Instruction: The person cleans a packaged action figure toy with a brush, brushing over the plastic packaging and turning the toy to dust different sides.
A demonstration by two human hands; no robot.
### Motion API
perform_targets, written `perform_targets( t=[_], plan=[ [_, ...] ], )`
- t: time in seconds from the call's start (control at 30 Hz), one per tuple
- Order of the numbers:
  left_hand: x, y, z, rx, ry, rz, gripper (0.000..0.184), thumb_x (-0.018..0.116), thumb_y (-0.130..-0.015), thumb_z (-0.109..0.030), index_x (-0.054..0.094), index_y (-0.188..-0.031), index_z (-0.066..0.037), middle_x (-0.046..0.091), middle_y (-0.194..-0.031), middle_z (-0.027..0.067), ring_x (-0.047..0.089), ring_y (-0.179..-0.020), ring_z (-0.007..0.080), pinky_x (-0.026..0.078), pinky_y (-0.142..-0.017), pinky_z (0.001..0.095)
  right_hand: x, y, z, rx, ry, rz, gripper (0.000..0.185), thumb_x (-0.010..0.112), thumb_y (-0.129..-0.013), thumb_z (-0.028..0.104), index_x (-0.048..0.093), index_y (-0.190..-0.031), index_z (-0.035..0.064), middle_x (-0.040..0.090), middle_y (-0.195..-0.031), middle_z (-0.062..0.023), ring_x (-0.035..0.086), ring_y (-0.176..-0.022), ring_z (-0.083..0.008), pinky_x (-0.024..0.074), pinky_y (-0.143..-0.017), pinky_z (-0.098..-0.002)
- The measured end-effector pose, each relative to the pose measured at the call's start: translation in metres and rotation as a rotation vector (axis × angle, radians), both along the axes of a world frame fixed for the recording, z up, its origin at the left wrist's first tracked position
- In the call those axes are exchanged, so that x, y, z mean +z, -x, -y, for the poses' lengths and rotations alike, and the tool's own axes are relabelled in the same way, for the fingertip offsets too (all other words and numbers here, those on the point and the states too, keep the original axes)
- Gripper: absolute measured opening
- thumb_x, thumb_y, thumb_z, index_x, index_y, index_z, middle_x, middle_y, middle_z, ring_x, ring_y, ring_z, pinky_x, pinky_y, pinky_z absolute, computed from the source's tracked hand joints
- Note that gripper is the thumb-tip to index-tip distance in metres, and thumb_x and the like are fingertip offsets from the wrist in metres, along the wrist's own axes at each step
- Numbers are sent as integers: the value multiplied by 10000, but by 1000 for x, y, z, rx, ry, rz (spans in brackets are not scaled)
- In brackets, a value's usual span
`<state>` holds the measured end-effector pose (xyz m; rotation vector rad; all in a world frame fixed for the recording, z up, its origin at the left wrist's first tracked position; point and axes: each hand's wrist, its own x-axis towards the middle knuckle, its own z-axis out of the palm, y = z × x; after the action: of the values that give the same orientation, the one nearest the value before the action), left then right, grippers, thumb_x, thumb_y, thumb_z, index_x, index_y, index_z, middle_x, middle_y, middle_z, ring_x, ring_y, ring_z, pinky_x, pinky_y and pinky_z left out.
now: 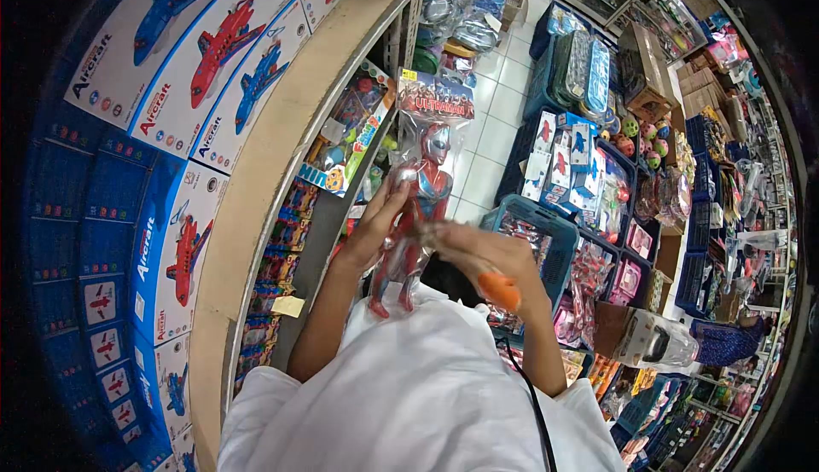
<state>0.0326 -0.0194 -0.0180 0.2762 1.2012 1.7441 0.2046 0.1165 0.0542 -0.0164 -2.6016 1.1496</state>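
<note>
A red and silver Ultraman figure (pixel 414 208) stands upright in a clear plastic bag with a printed header card (pixel 435 97), in front of my chest. My left hand (pixel 375 226) is closed around the figure's left-hand side at the torso. My right hand (pixel 490 254) reaches across to its waist, the fingertips blurred against the bag. A small orange object (pixel 499 291) sits in the curl of my right hand; most of it is hidden, so its kind does not show.
Boxed toy aircraft (pixel 226 50) line the shelf (pixel 243 191) on the left. Blue baskets (pixel 550 246) of packaged toys stand on the right, with a tiled floor (pixel 482 144) between. A person in dark patterned clothing (pixel 729 341) is at far right, near a plastic-wrapped box (pixel 653 340).
</note>
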Motion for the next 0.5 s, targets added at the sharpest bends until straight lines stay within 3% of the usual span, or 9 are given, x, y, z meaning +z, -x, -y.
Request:
perform_targets(
  t=[0.1,0.17,0.23,0.3,0.37,0.43,0.5],
  plan=[
    [3,0,-2,-23,-28,28,504,485,-1032,-310,368,-1468,-86,501,-1355,28,464,-1253,123,360,-1061,287,6,4,-6,-203,-133,-150,391,699,-791,111,679,-1181,107,687,-1175,-110,671,-1081,-285,547,-937,-380],
    [-2,1,-2,-18,-87,69,514,490,-1030,-318,364,-1470,-84,501,-1358,29,460,-1260,126,360,-1062,287,13,7,-2,-175,-246,-219,307,699,-786,49,706,-1092,29,706,-1123,-122,697,-1023,-255,557,-897,-341],
    [12,0,-2,-3,6,39,514,491,-1030,-318,365,-1469,-84,504,-1355,31,464,-1256,128,361,-1063,294,13,2,-1,-54,-137,-187,314,697,-791,88,704,-1099,26,700,-1135,-132,687,-1048,-269,550,-913,-354],
    [12,0,-2,10,99,9,514,492,-1029,-318,365,-1469,-83,507,-1352,34,469,-1253,131,363,-1064,300,28,-3,1,215,73,172,321,685,-802,86,696,-1116,24,693,-1146,-145,681,-1056,-293,547,-917,-362],
    [0,0,-3,32,-11,5,513,491,-1030,-317,362,-1470,-86,513,-1342,38,480,-1241,136,369,-1062,315,14,-2,0,212,21,132,329,684,-804,31,687,-1133,25,696,-1144,-132,693,-1025,-301,564,-878,-362],
    [3,1,-2,19,-24,20,518,492,-1029,-316,357,-1473,-86,513,-1340,39,476,-1248,138,368,-1063,318,2,0,-2,-74,-58,-171,367,683,-785,96,689,-1151,69,685,-1187,-103,672,-1076,-301,542,-947,-383],
    [5,0,-3,2,-43,29,523,494,-1029,-315,352,-1477,-86,514,-1338,40,472,-1254,139,368,-1065,322,3,2,-4,-178,-157,-211,358,667,-796,89,691,-1151,52,681,-1198,-108,668,-1087,-298,530,-965,-387]
  ],
)
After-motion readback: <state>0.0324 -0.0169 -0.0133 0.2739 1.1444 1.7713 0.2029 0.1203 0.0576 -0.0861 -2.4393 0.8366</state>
